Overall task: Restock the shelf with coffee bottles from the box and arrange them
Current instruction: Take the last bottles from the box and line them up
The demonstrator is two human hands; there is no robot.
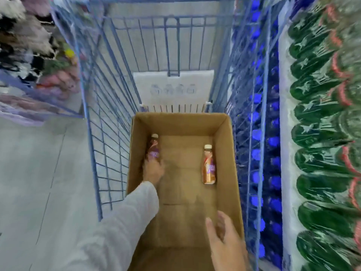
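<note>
Has the left hand [153, 170] down in the cardboard box [232, 173], on the base of the coffee bottle [153, 147] lying at ten o'clock along the left wall; too blurred to tell grip from touch. Rests the right hand [224, 239] at five o'clock by the right wall, fingers loose, holding nothing. Shows a second coffee bottle [209, 167] lying at two o'clock, apart from both hands, inside the blue wire cart [91, 153].

pale grey floor [39, 173], smooth, thin seam lines across it. blue wire cart [109, 133] in centre, tall barred sides, white sign [173, 89] hung on far end. right: rows of dark bottles with blue caps [257, 133] just behind cart mesh, white band [285, 114], then green bottles [316, 133], all blurred. left: second blue wire bin [48, 102], pink, white, black soft goods [29, 36] heaped there. light even, cool.
</note>
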